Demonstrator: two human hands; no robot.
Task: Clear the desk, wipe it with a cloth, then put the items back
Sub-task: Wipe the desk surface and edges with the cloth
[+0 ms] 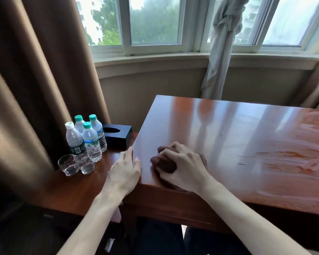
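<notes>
Right hand [180,162] at 6 o'clock of the desk [238,144], fingers curled over a bunched brown cloth [164,162] and pressing it flat for wiping near the left corner; damp streaks at 3 o'clock, likely already wiped. Left hand [125,168] at 7 o'clock, fingers straight and loose on the desk's left edge, holding nothing, probably for bracing. Four water bottles [87,138], two glasses [75,164] and a black tissue box [118,134] parked at 9 o'clock on the lower side table [72,190], clear of the wet top.
</notes>
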